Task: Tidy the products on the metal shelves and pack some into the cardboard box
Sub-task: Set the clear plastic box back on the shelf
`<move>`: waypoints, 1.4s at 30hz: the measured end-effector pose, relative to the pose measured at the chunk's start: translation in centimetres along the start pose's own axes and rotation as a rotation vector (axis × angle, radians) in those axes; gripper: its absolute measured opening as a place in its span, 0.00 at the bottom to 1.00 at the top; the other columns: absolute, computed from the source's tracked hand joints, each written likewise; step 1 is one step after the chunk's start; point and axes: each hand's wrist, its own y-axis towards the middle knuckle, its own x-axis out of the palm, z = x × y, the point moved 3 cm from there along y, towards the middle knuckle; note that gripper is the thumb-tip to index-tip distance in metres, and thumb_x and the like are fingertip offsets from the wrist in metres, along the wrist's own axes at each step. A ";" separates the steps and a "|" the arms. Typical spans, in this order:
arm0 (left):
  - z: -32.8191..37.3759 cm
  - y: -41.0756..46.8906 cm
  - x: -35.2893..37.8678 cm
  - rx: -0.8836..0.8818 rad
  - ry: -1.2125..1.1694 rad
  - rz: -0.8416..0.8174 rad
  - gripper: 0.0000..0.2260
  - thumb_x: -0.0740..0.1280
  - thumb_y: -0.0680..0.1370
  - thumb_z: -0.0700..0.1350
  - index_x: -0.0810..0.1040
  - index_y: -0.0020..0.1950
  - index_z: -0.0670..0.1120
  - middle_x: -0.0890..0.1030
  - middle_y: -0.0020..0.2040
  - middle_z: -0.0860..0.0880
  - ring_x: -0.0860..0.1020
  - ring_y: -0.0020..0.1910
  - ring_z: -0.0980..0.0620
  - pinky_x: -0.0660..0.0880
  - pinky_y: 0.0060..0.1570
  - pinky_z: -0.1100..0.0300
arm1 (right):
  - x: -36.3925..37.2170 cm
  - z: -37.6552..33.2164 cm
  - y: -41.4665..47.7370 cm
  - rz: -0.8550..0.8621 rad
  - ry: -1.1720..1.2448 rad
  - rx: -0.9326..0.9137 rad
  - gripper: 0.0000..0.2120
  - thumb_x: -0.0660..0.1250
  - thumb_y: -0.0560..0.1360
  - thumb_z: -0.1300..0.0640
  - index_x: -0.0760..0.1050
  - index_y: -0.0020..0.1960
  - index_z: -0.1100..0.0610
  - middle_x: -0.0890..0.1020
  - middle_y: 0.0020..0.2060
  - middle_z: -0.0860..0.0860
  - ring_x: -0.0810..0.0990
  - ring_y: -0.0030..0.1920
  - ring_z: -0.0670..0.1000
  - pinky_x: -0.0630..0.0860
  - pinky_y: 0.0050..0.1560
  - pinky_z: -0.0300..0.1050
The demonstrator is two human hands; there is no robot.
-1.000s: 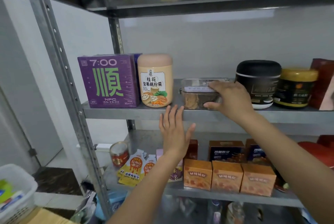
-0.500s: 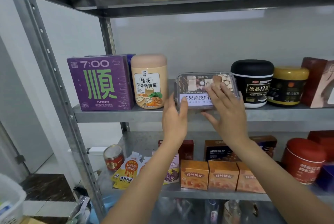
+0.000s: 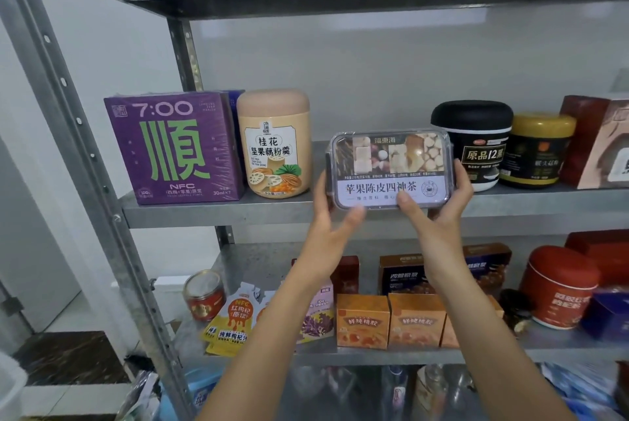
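Shelf (image 3: pixel 204 213): left grip (image 3: pixel 330 226), right grip (image 3: pixel 439 220) pinch tea box (image 3: pixel 389 169), maybe touching black jar (image 3: pixel 476 135).

Both hands, left hand (image 3: pixel 328 226) and right hand (image 3: pixel 439 216), grip the clear tea box (image 3: pixel 389 169) upright (label facing out) at the metal shelf (image 3: pixel 211 213) edge, between the beige jar (image 3: pixel 274 143) and the black jar (image 3: pixel 474 143).

Both forearms extended upward from lower frame to centre, left hand (image 3: pixel 327 220) and right hand (image 3: pixel 439 216) gripping opposite ends of tea box (image 3: pixel 389 162), thumbs on front face
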 end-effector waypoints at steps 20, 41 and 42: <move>1.8 -5.2 2.5 0.082 -0.382 -0.004 0.41 0.72 0.71 0.40 0.55 0.77 0.59 0.76 0.67 0.54 0.77 0.64 0.55 0.77 0.59 0.56 | -4.4 -3.5 -6.0 -0.012 -0.118 -0.117 0.54 0.79 0.59 0.60 0.52 0.76 0.43 0.64 0.72 0.41 0.67 0.70 0.41 0.71 0.68 0.48; 1.9 -5.3 1.3 0.059 -0.407 -0.245 0.40 0.70 0.72 0.33 0.55 0.75 0.58 0.76 0.67 0.49 0.76 0.65 0.49 0.76 0.59 0.58 | -5.6 -5.1 -7.4 0.061 -0.242 -0.250 0.54 0.80 0.53 0.46 0.55 0.73 0.41 0.68 0.69 0.43 0.68 0.70 0.41 0.72 0.66 0.46; 1.9 -5.4 1.3 0.062 -0.409 -0.250 0.40 0.71 0.72 0.33 0.55 0.75 0.58 0.77 0.67 0.49 0.76 0.65 0.49 0.76 0.58 0.59 | -5.6 -5.1 -7.5 0.064 -0.243 -0.259 0.53 0.79 0.54 0.49 0.55 0.73 0.41 0.68 0.69 0.41 0.68 0.69 0.39 0.72 0.66 0.41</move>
